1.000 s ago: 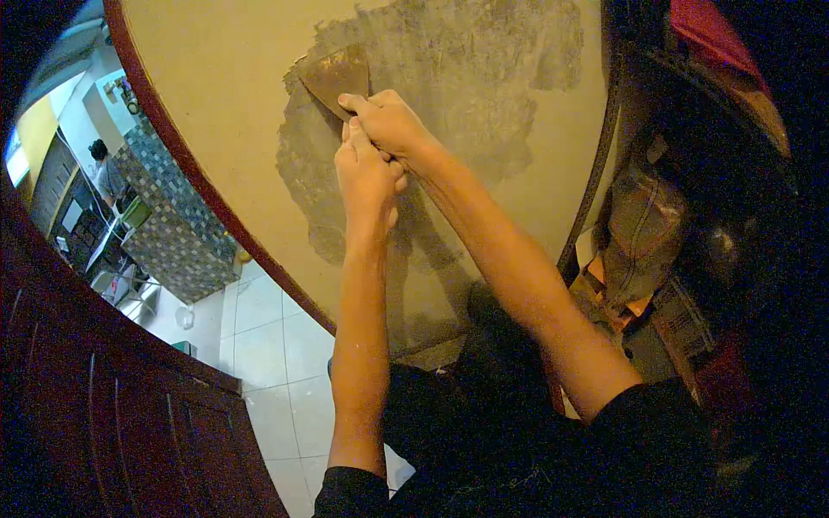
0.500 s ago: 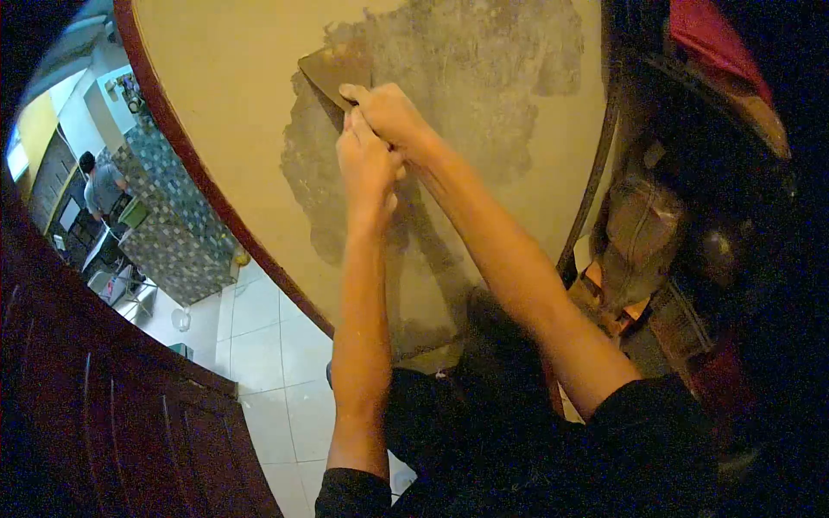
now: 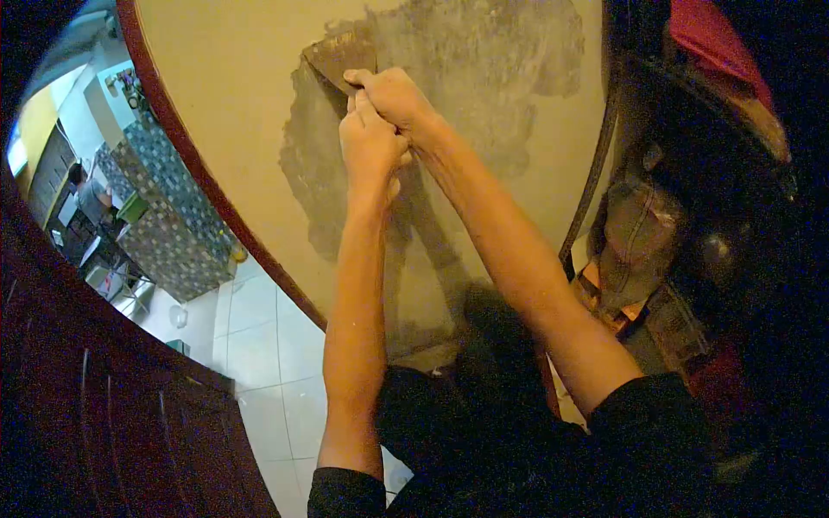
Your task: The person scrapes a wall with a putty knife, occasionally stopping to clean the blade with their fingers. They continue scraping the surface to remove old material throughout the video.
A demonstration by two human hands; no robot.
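Observation:
Against the yellow wall (image 3: 233, 112), on its rough grey patch (image 3: 484, 86), lies a wide flat scraper (image 3: 344, 59), its blade edge at the patch's upper left. My right hand (image 3: 397, 102) is closed around the scraper near its blade, with the thumb stretched along it. Just below and touching it, my left hand (image 3: 371, 142) is wrapped round the handle, which the fingers mostly hide. Both forearms reach up from the bottom of the view, and their shadow falls on the wall.
A dark red panelled door (image 3: 129, 414) stands at lower left. Beyond the wall's edge are a tiled floor (image 3: 259, 337), a mosaic-tiled partition (image 3: 173, 233) and a person (image 3: 91, 197) in grey. Bags (image 3: 639, 233) and a red cloth (image 3: 717, 47) hang at right.
Both hands have shifted slightly up the wall with the scraper. The person in the background is leaning lower.

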